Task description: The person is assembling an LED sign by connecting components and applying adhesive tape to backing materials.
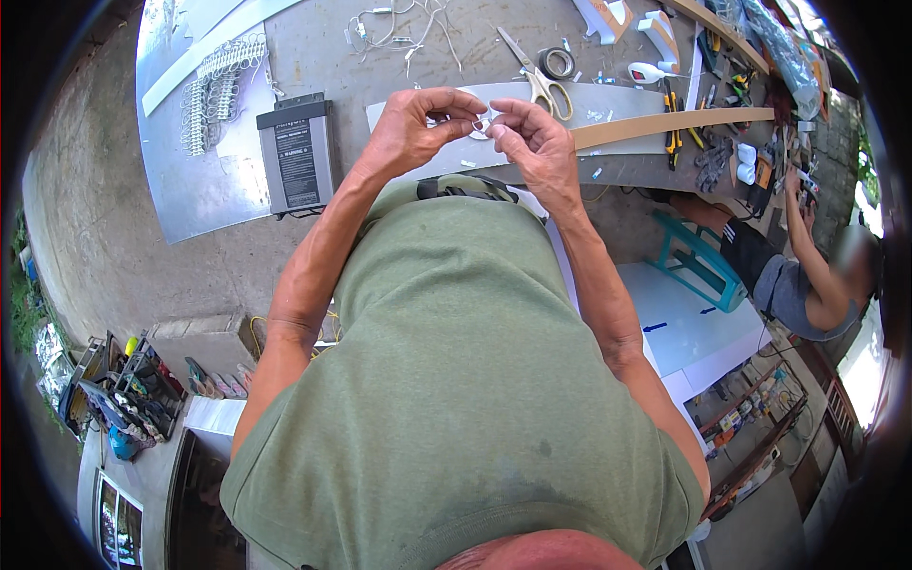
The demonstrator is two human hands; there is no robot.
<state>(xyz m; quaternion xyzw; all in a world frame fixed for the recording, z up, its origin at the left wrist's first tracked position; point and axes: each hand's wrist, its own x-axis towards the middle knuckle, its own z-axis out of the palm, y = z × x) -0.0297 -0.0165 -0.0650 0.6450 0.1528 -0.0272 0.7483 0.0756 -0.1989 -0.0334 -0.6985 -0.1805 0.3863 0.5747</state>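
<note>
Both hands are raised close together over the near edge of the worktable, fingertips almost meeting. My left hand (418, 131) is closed in a pinch, and my right hand (540, 147) pinches from the other side. Between the fingertips is a small white piece (483, 125), too small and too covered by fingers to name. Just beyond my right hand lie a pair of scissors (545, 91) with cream handles and a roll of black tape (557, 63). A long tan strip (674, 125) rests on a pale flat panel (617, 99) beside that hand.
A dark power supply box (300, 157) stands left of my hands, near strings of small white modules (223, 90). Loose white wires (404, 40) lie farther back. Tools and a glove (714, 166) crowd the right side, where another person (807, 280) works near a teal stool (698, 261).
</note>
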